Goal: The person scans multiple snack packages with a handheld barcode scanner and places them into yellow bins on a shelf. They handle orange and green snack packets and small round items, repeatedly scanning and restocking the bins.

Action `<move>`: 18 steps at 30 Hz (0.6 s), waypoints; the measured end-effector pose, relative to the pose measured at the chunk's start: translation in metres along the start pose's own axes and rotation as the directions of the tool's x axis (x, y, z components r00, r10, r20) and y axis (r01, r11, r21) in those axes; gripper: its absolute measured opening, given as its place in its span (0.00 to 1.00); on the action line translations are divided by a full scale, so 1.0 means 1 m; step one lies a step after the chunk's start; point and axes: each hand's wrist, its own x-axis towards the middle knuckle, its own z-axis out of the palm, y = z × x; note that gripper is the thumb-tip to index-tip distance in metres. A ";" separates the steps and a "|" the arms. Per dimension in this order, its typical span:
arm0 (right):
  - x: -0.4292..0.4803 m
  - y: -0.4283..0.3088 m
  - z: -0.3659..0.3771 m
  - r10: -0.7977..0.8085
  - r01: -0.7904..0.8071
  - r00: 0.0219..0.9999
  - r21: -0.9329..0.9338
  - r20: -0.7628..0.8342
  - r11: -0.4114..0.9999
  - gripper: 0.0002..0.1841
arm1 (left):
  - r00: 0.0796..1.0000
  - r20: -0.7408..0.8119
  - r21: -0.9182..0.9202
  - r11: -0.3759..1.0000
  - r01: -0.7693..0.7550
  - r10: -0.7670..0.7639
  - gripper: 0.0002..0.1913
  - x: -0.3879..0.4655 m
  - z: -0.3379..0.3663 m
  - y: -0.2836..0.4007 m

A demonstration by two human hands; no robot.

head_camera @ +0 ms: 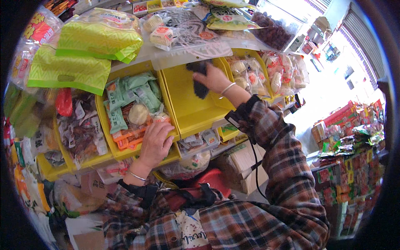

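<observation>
My right hand (215, 78) grips a crumpled dark cloth (200, 89) inside a yellow plastic bin (187, 109) whose inner wall and floor show. My left hand (156, 142) rests with spread fingers at the front of the neighbouring yellow bin (170, 120). That bin holds pale green packets (117, 120), orange packets (125, 142) and a round wrapped pastry (139, 114). The left fingertips lie by another wrapped pastry (161, 117); whether they touch it I cannot tell.
A clear plastic shelf (162, 62) overhangs the bins, with green-yellow bags (97, 37) and a clear box of dark dried fruit (273, 29) on top. Wrapped pastries (250, 73) fill a bin at the right. Below are a cardboard box (243, 162) and something red (212, 179).
</observation>
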 end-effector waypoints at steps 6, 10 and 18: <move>0.019 0.005 0.044 -0.120 0.230 0.908 -0.237 0.401 0.944 0.46 | 0.998 0.058 -0.058 0.998 -0.020 0.023 0.13 -0.002 0.001 -0.011; 0.043 0.015 0.072 0.021 0.205 0.797 -0.303 0.604 0.931 0.45 | 0.998 0.059 -0.095 0.995 0.015 -0.010 0.12 -0.002 0.001 -0.012; 0.060 0.016 0.127 0.093 0.098 0.910 -0.428 0.403 0.899 0.34 | 0.994 0.102 -0.181 0.982 0.052 -0.034 0.13 -0.001 0.000 -0.018</move>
